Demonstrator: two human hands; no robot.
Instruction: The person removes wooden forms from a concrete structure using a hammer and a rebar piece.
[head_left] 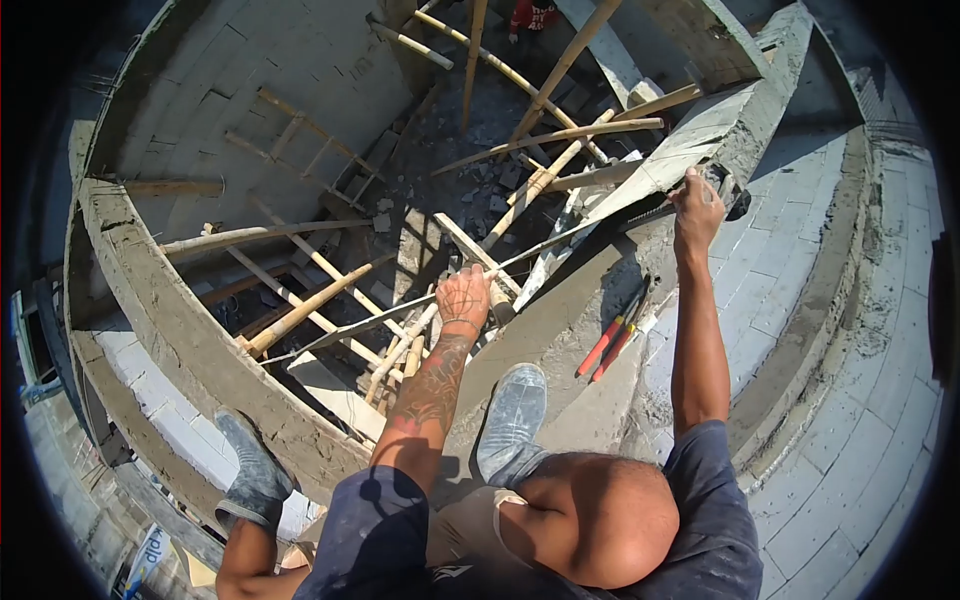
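Observation:
My left hand (465, 298), with its tattooed forearm, is closed around a long thin wooden strip (385, 322) above the opening. The strip runs from lower left to upper right past a short timber batten (474, 250). My right hand (697, 208) is raised at the right, by the end of a rough pale beam (690, 150). Its fingers are curled round something dark, mostly hidden, which I cannot make out. Red-handled pliers (610, 345) lie on the concrete ledge (570, 400) between my right arm and my boot (511, 415).
Bamboo poles (315, 308) criss-cross the deep opening, with rubble at its bottom. A person in a red shirt (533, 15) is below at the top. Curved concrete edges (185, 310) and grey block walls (800, 230) surround me. My other boot (250, 470) rests on the left wall.

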